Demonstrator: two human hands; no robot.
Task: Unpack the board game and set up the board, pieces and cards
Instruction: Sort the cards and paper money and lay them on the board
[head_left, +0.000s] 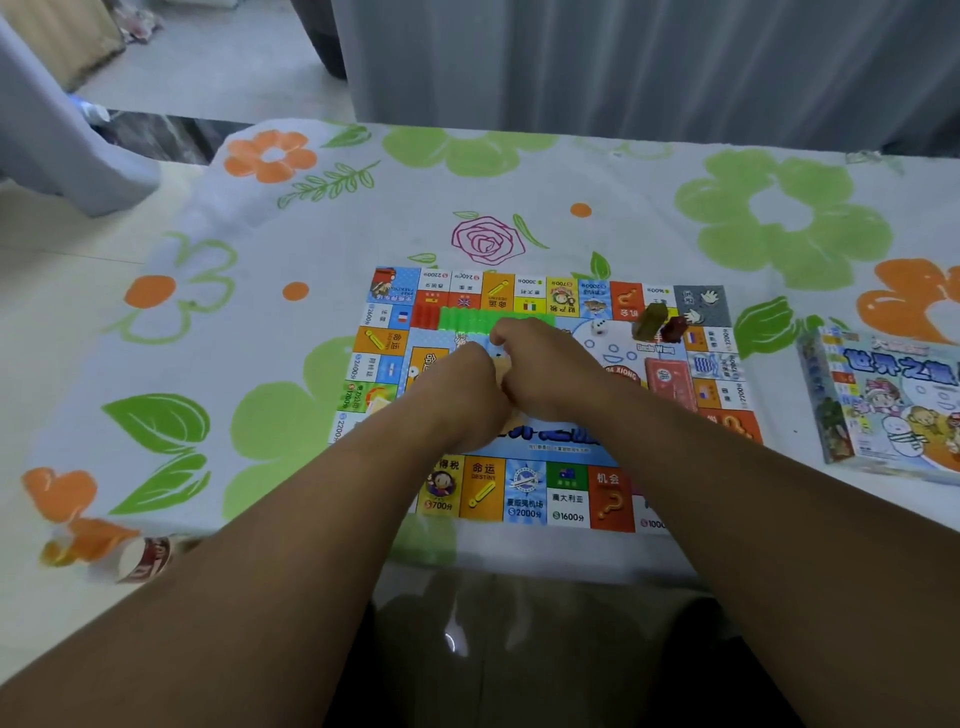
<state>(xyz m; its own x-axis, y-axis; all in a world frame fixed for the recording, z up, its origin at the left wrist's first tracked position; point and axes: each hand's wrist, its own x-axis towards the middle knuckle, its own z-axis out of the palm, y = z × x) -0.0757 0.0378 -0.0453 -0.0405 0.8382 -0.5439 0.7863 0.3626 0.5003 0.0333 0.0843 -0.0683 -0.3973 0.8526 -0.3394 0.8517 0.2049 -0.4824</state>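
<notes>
Cloth (311, 467) printed with orange and green flowers, spread wide. Far left, near the front edge, a small blurred cup (148, 558) with a red label, no clear part of the game. Centre: game board (524, 499), already unfolded and flat on the cloth. Looks thin and paper-like, likely to slide or crease, so best shifted by two opposite edges at once, not dragged by a corner. Along its upper inner margin, a short row of red houses (427, 312), then a longer row of green houses (467, 318), end to end. Probably light hard plastic, small, easy to scatter; best pinched singly from the sides or nudged along as a row. Just below, left hand (467, 395), fingers curled in, knuckle to knuckle with right hand (540, 364), fingers likewise curled. Between them a sliver of yellow stack (501, 376), seemingly gripped by both and mostly hidden; impossible to tell whether cards or paper notes. Either way thin, light and slippery sheet on sheet; best held by the long edges and squared up before setting down. Right of the hands, on the board's middle, a white die (598, 326), then an olive token (650, 318) and a brown token (675, 328) side by side, tiny and prone to roll or tip. Below those, a red card deck (667, 387) lying on the board. Far right, off the board and well apart, the game box (883, 405), light card by the look of it, resting on the cloth.
</notes>
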